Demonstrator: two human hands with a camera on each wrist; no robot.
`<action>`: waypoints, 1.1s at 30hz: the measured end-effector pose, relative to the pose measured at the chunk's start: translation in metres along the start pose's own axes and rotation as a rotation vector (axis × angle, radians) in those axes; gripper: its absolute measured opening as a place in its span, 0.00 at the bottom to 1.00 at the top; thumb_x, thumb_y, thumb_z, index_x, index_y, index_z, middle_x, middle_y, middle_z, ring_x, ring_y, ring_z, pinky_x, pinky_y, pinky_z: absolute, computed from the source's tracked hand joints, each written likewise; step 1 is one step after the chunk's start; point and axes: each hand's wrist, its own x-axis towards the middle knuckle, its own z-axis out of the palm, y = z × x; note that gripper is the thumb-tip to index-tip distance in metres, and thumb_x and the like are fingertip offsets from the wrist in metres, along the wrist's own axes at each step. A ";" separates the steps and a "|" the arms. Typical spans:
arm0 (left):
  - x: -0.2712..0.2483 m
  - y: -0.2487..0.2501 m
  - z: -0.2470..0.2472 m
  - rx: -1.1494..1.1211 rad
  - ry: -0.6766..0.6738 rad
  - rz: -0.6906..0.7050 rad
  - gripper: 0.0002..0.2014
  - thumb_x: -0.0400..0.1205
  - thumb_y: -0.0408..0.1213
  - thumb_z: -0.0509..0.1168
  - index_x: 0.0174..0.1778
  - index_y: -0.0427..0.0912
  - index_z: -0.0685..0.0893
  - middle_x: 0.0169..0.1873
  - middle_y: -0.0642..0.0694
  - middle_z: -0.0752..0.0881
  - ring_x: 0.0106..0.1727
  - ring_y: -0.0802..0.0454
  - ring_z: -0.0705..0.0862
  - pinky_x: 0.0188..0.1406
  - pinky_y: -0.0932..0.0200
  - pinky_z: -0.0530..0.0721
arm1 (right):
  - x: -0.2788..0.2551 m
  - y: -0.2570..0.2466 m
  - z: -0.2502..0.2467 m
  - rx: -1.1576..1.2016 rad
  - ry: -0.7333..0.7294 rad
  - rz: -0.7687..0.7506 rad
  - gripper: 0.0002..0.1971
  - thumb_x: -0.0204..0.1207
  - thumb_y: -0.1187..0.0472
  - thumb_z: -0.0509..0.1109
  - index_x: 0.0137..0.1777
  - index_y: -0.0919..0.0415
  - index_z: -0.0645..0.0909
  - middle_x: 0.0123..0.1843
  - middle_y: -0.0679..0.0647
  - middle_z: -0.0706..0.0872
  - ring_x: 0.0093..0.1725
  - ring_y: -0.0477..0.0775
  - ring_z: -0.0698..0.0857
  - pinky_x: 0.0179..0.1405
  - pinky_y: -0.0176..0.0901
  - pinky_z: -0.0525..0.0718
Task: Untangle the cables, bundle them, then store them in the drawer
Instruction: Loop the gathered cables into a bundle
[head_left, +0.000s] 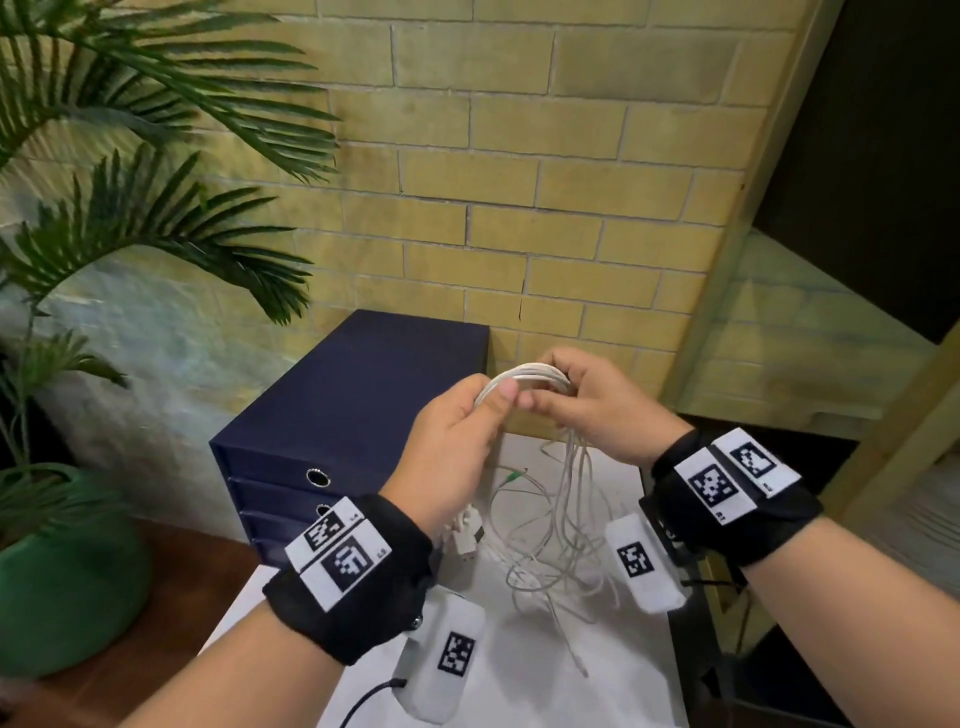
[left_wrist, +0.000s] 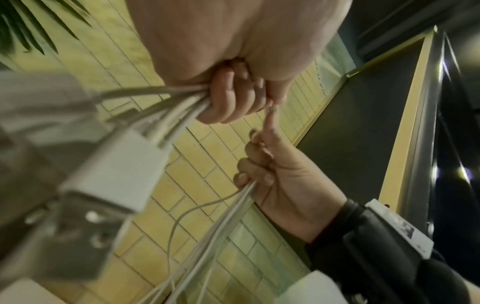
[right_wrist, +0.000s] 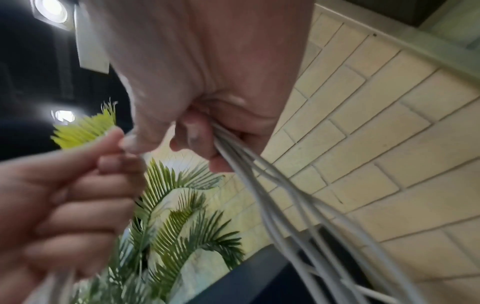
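Both hands hold a bunch of white cables up above the white table. My left hand grips one side of the looped strands, thumb on top. My right hand grips the other side, fingers curled round them. Loose cable ends hang down and lie tangled on the table, one with a green plug. The left wrist view shows my left fingers closed on several strands and a white connector hanging close. The right wrist view shows strands running out of my right hand. The dark blue drawer unit stands left of the hands, drawers closed.
A green pot with a palm plant stands at the left. A yellow brick wall lies behind the table. A wooden frame and dark opening are at the right. A black lead runs off the table's front.
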 end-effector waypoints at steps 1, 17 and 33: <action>-0.001 0.001 0.000 -0.009 0.010 0.005 0.17 0.84 0.51 0.60 0.31 0.47 0.71 0.23 0.56 0.65 0.22 0.61 0.62 0.21 0.63 0.60 | 0.000 0.006 0.001 -0.060 -0.011 -0.002 0.10 0.75 0.57 0.72 0.44 0.65 0.78 0.33 0.49 0.76 0.31 0.39 0.72 0.33 0.35 0.72; -0.010 0.016 -0.019 -0.210 0.106 0.007 0.20 0.81 0.52 0.57 0.34 0.39 0.65 0.22 0.54 0.60 0.22 0.56 0.55 0.20 0.59 0.50 | 0.032 0.058 -0.062 -0.915 0.263 0.278 0.18 0.82 0.48 0.58 0.49 0.61 0.83 0.43 0.60 0.79 0.42 0.62 0.80 0.38 0.49 0.76; 0.000 0.011 -0.021 -0.238 0.017 -0.080 0.22 0.80 0.59 0.51 0.36 0.42 0.71 0.23 0.53 0.61 0.22 0.58 0.56 0.20 0.62 0.53 | -0.007 0.073 -0.019 -0.565 -0.204 0.543 0.14 0.74 0.46 0.70 0.43 0.57 0.84 0.45 0.60 0.88 0.45 0.60 0.86 0.43 0.47 0.79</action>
